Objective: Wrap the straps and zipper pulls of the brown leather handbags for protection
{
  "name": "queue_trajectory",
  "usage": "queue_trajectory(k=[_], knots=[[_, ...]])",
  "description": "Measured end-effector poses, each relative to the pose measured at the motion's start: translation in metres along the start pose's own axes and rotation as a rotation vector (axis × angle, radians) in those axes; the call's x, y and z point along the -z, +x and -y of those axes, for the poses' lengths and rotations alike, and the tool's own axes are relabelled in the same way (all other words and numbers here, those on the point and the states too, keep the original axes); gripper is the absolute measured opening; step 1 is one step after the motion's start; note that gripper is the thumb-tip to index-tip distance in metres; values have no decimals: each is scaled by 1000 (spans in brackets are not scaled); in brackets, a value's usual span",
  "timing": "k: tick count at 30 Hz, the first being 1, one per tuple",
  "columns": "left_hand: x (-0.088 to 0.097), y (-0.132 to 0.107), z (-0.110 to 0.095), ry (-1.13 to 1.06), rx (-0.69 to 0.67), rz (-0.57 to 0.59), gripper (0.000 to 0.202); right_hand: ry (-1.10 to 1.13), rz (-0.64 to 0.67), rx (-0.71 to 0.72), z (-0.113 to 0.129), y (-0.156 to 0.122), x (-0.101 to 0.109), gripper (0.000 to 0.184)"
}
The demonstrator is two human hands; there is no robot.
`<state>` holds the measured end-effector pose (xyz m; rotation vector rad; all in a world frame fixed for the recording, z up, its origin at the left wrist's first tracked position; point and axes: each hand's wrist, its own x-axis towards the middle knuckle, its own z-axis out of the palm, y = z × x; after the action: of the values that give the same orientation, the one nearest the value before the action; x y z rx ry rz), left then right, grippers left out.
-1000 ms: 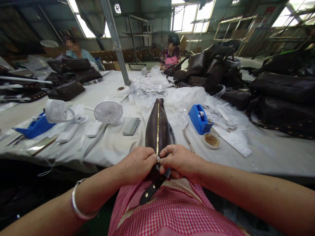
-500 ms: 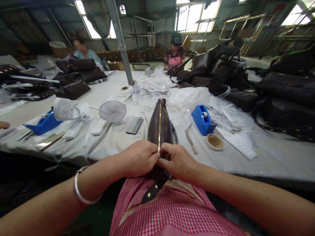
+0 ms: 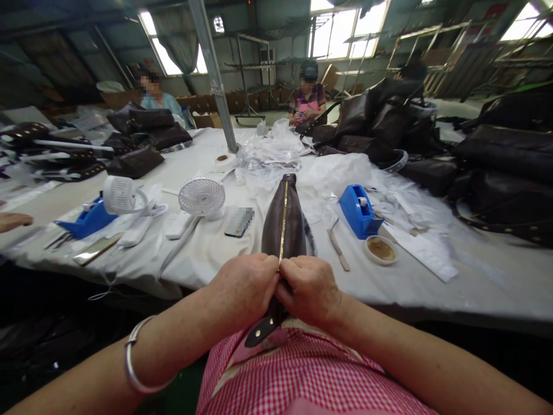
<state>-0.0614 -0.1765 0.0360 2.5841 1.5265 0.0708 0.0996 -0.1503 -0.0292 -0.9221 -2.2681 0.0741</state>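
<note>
A dark brown leather bag (image 3: pixel 283 222) with a gold zip along its top stands on edge on the white table (image 3: pixel 432 288), its near end at the table's front edge. My left hand (image 3: pixel 244 288) and my right hand (image 3: pixel 309 288) are both closed on that near end, knuckles together at the zip. What my fingertips pinch there is hidden. A studded dark strap (image 3: pixel 263 328) hangs from the bag onto my red checked apron.
A blue tape dispenser (image 3: pixel 358 210) and a small dish (image 3: pixel 380 249) lie right of the bag. A phone (image 3: pixel 237 222), two small white fans (image 3: pixel 201 196) and another blue dispenser (image 3: pixel 86 222) lie left. Dark bags (image 3: pixel 496 155) are piled right. Two people sit across the table.
Both hands have drawn closer together and clenched tighter on the bag's near end. The view has shifted slightly. A person's hand has appeared at the left edge.
</note>
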Motion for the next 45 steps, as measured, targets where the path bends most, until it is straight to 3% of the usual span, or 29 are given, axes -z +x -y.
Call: queue_trajectory(k=[7, 11, 17, 22, 25, 28, 32, 36, 39, 42, 45], knots=[[-24, -20, -14, -463, 224, -202, 13, -1, -101, 92, 1, -7, -5, 19], [-37, -29, -21, -546, 281, -316, 13, 61, -51, 135, -2, -14, -4, 22], [-74, -46, -18, -299, 31, -589, 12, 479, 269, 114, -19, -20, 18, 11], [-82, -52, -18, -42, -191, -610, 18, 637, 358, 54, -37, 0, 33, 14], [-74, -51, -22, 51, -249, -616, 23, 624, 473, 134, -40, 19, 37, 19], [-68, -50, -26, 84, -273, -607, 26, 546, 679, 248, -34, 39, 37, 24], [-69, -52, -25, 96, -287, -581, 27, 337, 955, 383, -19, 64, 38, 18], [-73, -55, -23, 90, -294, -581, 25, 207, 1104, 484, -5, 81, 36, 13], [-73, -55, -23, 70, -289, -593, 24, 136, 1095, 503, -1, 78, 32, 8], [-71, -56, -23, 48, -268, -613, 25, 104, 970, 488, -1, 67, 27, 9], [-69, -56, -22, 55, -258, -622, 27, 264, 849, 297, -5, 53, 25, 12]])
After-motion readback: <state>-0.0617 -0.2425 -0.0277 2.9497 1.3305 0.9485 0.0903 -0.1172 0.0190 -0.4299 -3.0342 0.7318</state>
